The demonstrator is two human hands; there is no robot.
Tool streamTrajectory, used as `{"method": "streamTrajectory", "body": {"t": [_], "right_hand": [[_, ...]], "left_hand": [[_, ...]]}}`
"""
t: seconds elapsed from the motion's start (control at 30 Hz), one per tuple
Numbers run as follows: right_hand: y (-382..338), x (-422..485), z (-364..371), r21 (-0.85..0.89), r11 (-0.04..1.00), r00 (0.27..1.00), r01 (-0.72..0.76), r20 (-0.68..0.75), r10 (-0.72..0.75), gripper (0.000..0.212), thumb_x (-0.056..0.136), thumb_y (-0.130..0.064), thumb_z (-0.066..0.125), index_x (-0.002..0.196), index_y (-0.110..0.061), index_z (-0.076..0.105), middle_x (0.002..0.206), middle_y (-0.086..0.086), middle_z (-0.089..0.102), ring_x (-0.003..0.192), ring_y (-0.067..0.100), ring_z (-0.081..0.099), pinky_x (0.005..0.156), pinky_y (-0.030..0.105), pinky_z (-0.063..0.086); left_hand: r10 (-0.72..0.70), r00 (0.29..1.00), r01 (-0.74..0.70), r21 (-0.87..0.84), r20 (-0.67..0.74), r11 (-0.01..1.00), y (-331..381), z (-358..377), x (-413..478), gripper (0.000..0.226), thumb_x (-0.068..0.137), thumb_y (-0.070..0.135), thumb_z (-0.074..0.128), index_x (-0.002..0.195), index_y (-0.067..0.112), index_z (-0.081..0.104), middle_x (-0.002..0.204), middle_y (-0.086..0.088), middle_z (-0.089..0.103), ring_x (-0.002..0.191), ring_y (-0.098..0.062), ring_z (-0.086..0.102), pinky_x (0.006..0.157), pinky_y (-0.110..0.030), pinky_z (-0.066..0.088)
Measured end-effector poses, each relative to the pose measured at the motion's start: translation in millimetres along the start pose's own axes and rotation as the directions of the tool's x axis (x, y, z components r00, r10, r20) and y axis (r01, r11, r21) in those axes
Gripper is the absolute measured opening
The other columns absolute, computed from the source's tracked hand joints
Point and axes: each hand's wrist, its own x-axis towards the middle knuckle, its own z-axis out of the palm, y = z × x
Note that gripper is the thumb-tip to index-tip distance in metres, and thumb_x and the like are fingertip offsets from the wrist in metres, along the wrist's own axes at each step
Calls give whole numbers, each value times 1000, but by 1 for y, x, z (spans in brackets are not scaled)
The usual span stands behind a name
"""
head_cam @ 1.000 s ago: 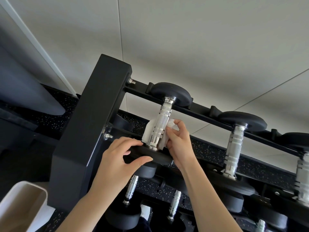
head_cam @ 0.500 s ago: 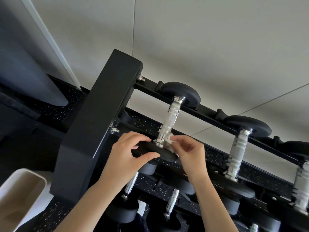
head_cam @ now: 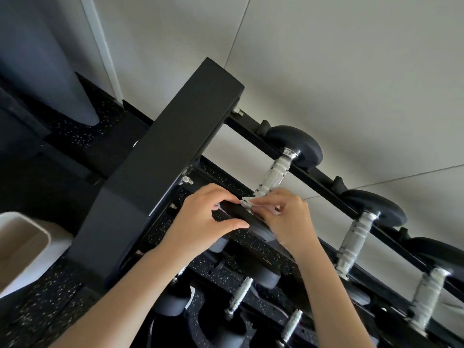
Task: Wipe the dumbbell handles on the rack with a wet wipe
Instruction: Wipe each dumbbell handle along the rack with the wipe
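wet wipe: soft, limp, pinched by right hand at base of knurled dumbbell handle, frame centre | near dumbbell head: judged heavy, rigid, clasped by left hand, fingers curled | wipe best wrapped round knurling

Soft, diffuse light, shadows faint; the pale wall reads bright, the black rack post dim and nearly detail-free. Rightmost chrome handle smeared by motion blur, faint sheen only. Straight edges bow toward the frame borders: wide-angle distortion.
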Motion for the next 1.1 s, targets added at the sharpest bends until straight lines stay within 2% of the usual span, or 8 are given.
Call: {"method": "streamTrajectory", "body": {"t": [0.13,0.23,0.3,0.5,0.63,0.8,0.97,1.1], "right_hand": [[-6,6,4,-195,981,1000,17,-9,-19,8,80,-14,71,86,-18,76,79,-3,57,69,2,51,65,6,40],[-9,11,8,-312,950,1000,2,14,3,10,83,-23,68,89,-26,75,82,-3,63,74,14,58,68,26,49],[-14,14,7,-396,918,999,-17,41,36,10,85,-30,65,90,-32,74,86,-9,67,78,14,61,69,34,52],[-23,21,5,-617,787,991,-2,102,82,17,88,-43,57,100,-38,69,86,-5,71,80,19,64,70,35,53],[-28,25,6,-665,746,995,31,89,38,19,90,-40,55,100,-33,69,84,-1,71,77,24,64,67,36,54],[-26,39,-3,-626,779,997,35,-37,-74,16,89,-34,60,92,-24,73,70,2,70,64,24,63,58,33,53],[-23,57,-8,-576,817,988,-12,-135,-80,17,89,-32,61,92,-21,73,64,4,68,57,25,62,59,37,55],[-23,71,-16,-543,831,970,-121,-244,-19,20,91,-30,58,101,-22,72,70,7,68,58,24,58,59,28,48]], "left_hand": [[16,1000,-16,-36,0,999,-5,1,-1,32,66,33,84,94,26,70,96,15,62,98,-2,57,84,-24,49],[24,1000,-24,-38,4,999,-9,2,-1,37,64,45,75,96,27,69,98,16,61,100,-3,56,87,-23,48],[17,1000,-17,-54,6,998,-11,2,0,38,64,43,77,97,25,69,98,16,61,99,-3,56,87,-23,47],[39,999,-38,-62,18,997,-20,2,5,37,64,40,83,93,24,69,97,16,60,97,-3,55,82,-19,44],[45,998,-44,-41,36,998,-21,1,7,46,62,60,69,94,27,67,97,20,58,98,-1,53,81,-20,45],[46,998,-44,-52,37,998,-22,1,7,50,61,65,63,94,27,68,96,21,58,99,-1,52,81,-22,45],[36,999,-34,-56,33,998,-24,1,8,49,61,66,64,93,29,67,96,22,58,99,1,52,83,-22,46],[43,998,-41,-57,34,997,-25,2,8,46,62,64,65,92,30,67,96,21,57,98,-1,53,81,-22,45]]}}
